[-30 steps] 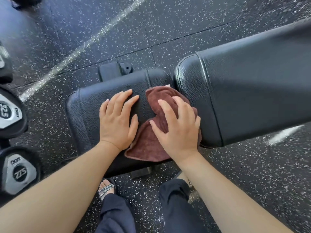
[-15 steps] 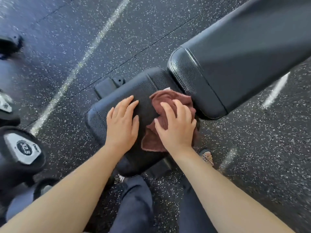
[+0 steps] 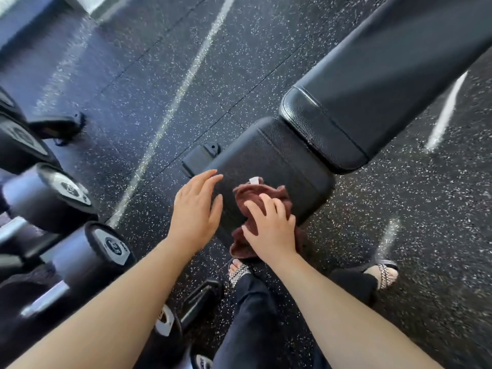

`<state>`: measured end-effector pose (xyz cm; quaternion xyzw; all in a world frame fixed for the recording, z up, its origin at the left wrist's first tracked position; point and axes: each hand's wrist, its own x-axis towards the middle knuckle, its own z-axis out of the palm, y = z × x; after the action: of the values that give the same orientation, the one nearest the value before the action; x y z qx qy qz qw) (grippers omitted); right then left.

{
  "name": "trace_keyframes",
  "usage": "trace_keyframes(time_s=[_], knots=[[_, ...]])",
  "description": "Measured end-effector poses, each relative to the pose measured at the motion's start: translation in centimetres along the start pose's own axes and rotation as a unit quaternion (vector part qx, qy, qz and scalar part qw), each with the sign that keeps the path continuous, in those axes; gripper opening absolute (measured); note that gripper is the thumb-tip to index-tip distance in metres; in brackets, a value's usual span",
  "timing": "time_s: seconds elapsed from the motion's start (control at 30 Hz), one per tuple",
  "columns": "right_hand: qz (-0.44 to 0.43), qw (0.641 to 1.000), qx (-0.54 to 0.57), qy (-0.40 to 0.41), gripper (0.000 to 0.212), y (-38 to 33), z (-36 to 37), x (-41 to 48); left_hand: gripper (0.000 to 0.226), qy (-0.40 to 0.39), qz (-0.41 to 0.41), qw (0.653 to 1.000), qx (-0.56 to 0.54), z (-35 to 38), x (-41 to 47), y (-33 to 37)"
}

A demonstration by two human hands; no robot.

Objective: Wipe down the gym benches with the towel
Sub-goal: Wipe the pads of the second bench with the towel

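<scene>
A black padded gym bench runs diagonally from the centre to the upper right: a short seat pad (image 3: 287, 166) near me and a long back pad (image 3: 378, 83) beyond it. A crumpled brown towel (image 3: 253, 198) with a small white tag lies on the near end of the seat pad. My right hand (image 3: 271, 230) presses down on the towel with its fingers curled into the cloth. My left hand (image 3: 195, 211) hovers at the seat pad's left edge, fingers spread, holding nothing.
A rack of dumbbells (image 3: 66, 193) with grey end caps fills the left side, close to my left arm. The floor (image 3: 159, 75) is black speckled rubber with pale light streaks. My legs and sandalled feet (image 3: 383, 272) stand under the bench's near end. A black bench foot (image 3: 199, 158) sticks out left of the seat.
My right hand has dragged the towel from the gap beside the back pad to the near end of the seat. My left hand has slid off the pad to its left edge.
</scene>
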<state>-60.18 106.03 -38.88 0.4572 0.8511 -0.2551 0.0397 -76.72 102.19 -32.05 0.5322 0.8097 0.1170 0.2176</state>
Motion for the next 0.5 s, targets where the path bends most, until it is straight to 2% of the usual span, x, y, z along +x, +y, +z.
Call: trace_keyframes(time_s=[0.1,0.23,0.5], knots=[[0.018,0.999,0.027,-0.033,0.051,1.3,-1.9,-2.2,0.039,-0.015,0.015,1.0,0.008,-1.7,-0.6,2.8],[0.058,0.997,0.039,-0.038,0.05,4.7,-7.9,-6.3,0.037,-0.037,0.05,0.998,0.011,-4.2,-2.1,8.5],[0.117,0.989,0.063,0.063,0.05,12.4,-26.5,-16.0,0.037,-0.068,0.118,0.99,-0.018,-9.7,-5.0,27.4]])
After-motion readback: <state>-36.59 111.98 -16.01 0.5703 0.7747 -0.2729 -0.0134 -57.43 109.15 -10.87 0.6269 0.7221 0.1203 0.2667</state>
